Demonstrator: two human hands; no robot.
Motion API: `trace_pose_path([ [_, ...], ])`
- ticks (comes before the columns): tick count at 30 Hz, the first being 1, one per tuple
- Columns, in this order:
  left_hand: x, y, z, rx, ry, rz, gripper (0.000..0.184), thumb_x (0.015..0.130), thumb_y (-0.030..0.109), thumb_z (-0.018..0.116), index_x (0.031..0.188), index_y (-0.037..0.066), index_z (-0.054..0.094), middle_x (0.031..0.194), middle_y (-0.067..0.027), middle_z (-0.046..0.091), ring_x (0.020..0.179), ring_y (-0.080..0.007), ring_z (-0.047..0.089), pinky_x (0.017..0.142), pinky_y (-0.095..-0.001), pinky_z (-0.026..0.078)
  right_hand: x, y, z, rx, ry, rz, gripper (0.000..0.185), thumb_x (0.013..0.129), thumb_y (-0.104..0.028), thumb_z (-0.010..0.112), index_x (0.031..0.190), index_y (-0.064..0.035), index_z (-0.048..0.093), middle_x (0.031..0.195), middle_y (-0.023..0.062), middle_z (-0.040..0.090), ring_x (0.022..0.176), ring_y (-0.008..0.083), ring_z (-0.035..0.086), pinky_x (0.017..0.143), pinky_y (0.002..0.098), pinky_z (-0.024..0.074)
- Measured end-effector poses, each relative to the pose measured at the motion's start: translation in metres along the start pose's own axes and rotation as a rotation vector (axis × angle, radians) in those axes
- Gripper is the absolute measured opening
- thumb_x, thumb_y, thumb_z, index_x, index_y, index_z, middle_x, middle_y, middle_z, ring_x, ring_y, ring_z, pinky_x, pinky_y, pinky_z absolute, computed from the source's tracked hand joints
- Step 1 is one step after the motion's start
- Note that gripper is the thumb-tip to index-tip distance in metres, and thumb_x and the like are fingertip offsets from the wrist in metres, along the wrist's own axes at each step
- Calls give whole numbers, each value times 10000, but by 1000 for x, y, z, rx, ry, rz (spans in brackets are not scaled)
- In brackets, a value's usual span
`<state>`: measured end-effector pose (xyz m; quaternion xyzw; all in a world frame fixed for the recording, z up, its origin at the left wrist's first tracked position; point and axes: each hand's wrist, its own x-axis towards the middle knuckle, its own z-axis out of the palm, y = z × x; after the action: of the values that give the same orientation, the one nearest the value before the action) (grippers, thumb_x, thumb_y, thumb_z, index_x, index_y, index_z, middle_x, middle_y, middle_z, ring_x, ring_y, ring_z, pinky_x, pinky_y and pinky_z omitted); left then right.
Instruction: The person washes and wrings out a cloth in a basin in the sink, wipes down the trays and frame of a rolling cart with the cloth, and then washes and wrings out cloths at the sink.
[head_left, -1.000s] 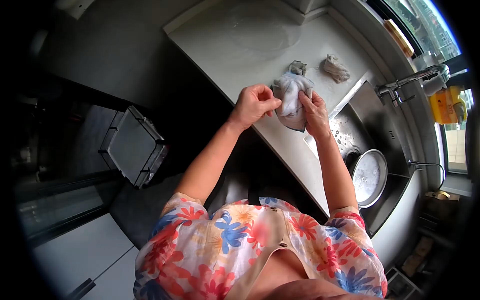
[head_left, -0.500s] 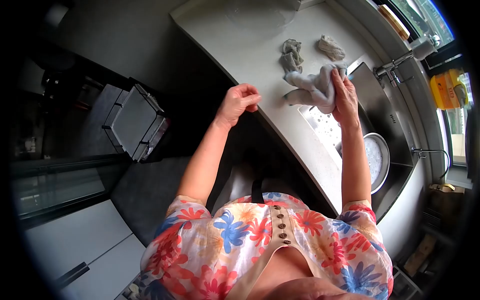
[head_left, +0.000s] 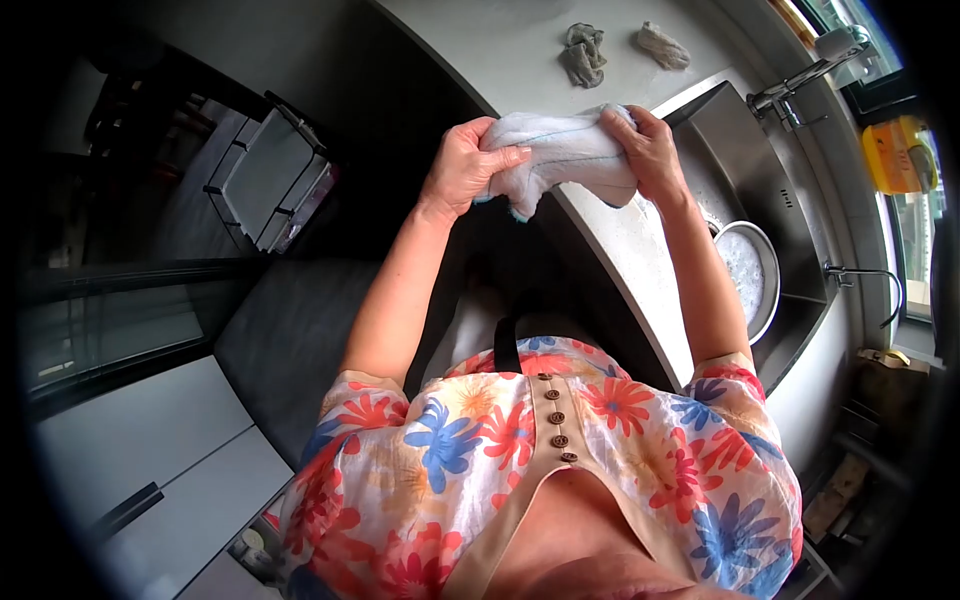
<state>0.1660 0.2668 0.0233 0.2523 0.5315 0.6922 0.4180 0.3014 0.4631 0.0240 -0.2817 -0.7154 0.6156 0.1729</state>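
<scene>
A damp white cloth (head_left: 570,150) with thin blue-green stitching is stretched between my two hands, over the counter's front edge. My left hand (head_left: 462,168) grips its left end, thumb on top. The right end is pinched between the thumb and fingers of my right hand (head_left: 652,155). A lower corner of the cloth hangs down beside my left hand. Beyond it on the counter (head_left: 500,50) lie a crumpled grey cloth (head_left: 583,55) and a small pale cloth (head_left: 663,46).
At the right, a steel sink (head_left: 730,140) holds a round metal basin (head_left: 746,280) with sudsy water. A faucet (head_left: 815,80) and a yellow container (head_left: 897,155) are by the window. A wire-framed rack (head_left: 270,180) stands at the left beyond the floor gap.
The white cloth has left the counter area near the grey cloth and is now spread between both hands. My left hand has closed on its free end; my right hand has moved slightly left.
</scene>
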Motion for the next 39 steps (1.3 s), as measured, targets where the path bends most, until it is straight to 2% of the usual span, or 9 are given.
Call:
trace_pose_path([
  [5,-10,14,-18,504,54,125,199,715,84,738,862,3,630,775,-12,626,704,-71,559,659,-222,468,-17,-16,13,-4,-190,-195,504,745,-425,705,999,1,616,784,94,618,757,170,582,697,303,471],
  [8,-4,30,-27,513,20,169,194,712,78,739,861,5,639,769,-7,632,698,-64,559,658,-219,470,-22,-34,4,-530,-561,-152,502,719,-430,722,970,-7,624,758,79,617,754,168,586,694,311,470],
  [16,28,-6,-18,810,150,249,286,728,195,701,905,-22,639,753,-76,649,679,-114,597,633,-245,479,-21,-46,-43,-293,-133,-200,349,708,-240,770,925,-40,582,748,0,562,722,86,526,647,236,435],
  [20,24,-26,33,-236,-344,-617,518,877,502,471,1141,59,533,903,-122,637,825,-278,641,592,-373,550,-47,-62,-32,-525,-94,-358,253,727,-81,683,955,-41,580,785,38,582,718,110,561,635,252,467],
  [22,34,-44,63,-604,-537,-751,599,891,544,383,1187,29,462,981,-152,620,934,-337,614,605,-464,544,-70,-68,-14,-571,-164,-266,241,696,-23,679,905,-15,560,764,86,585,703,175,585,628,293,473],
  [26,62,-74,103,-940,-234,-741,443,927,377,424,1133,-12,478,1058,-173,575,977,-313,567,892,-437,453,-105,-58,-5,-655,-382,-278,227,676,-21,718,828,-14,550,850,96,619,790,245,626,656,314,498],
  [30,78,-106,130,-883,-159,-755,346,910,272,497,1086,-25,499,993,-157,598,897,-283,598,840,-417,488,-108,-53,-54,-400,-445,-160,250,676,-70,714,873,-46,562,767,85,604,726,248,614,674,323,479],
  [35,72,-91,188,-827,-605,-575,803,704,607,622,1239,54,392,1032,-74,567,897,-187,600,614,-335,537,-46,-12,-150,139,-217,-109,277,749,-204,729,939,-74,574,779,-18,583,724,66,561,661,215,468],
  [39,79,-98,210,-637,-522,-658,462,726,91,694,1141,84,491,941,-56,568,815,-195,588,552,-374,525,-13,87,-154,515,-76,126,335,831,-350,633,997,-78,534,874,83,616,770,161,607,694,268,511],
])
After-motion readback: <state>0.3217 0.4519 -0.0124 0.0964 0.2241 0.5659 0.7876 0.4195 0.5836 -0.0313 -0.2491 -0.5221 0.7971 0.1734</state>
